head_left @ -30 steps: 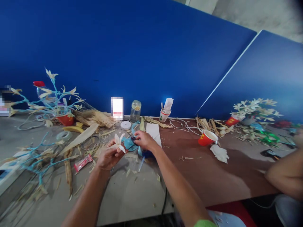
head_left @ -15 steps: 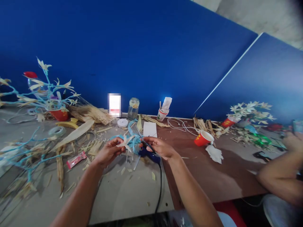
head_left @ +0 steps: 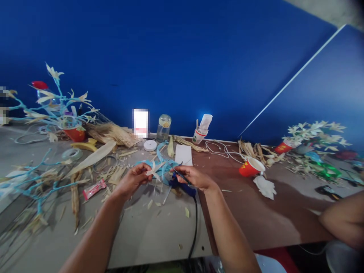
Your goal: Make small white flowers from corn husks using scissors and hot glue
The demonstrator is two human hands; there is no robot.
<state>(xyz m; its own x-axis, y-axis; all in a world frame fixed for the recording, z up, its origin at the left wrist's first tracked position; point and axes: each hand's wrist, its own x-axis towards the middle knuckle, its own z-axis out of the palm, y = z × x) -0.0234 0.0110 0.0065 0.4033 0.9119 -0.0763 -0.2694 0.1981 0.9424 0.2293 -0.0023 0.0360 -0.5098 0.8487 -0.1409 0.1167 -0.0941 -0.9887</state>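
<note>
My left hand (head_left: 135, 179) pinches a pale flower (head_left: 155, 170) that looks made of dried corn husk, with its pointed petals spread outward. My right hand (head_left: 195, 176) is closed around dark-handled scissors (head_left: 182, 176), whose tips sit just right of the flower, apart from it. Under and behind the hands lies light blue ribbon (head_left: 162, 157) in loose loops. Below my right hand rests a dark blue glue gun (head_left: 184, 187), partly hidden, with its black cord running off the front edge.
Blue-wrapped branches (head_left: 40, 189) and a red pot (head_left: 74, 133) of husk flowers stand left. Husk scraps, a tape roll (head_left: 72, 153) and a pink packet (head_left: 94, 189) lie about. A red cup (head_left: 250, 167) is to the right, near another person's arm (head_left: 345, 216).
The scissors have turned away from the upright, and their tips now point more to the left. My view has shifted slightly left. The other person's hand has left view.
</note>
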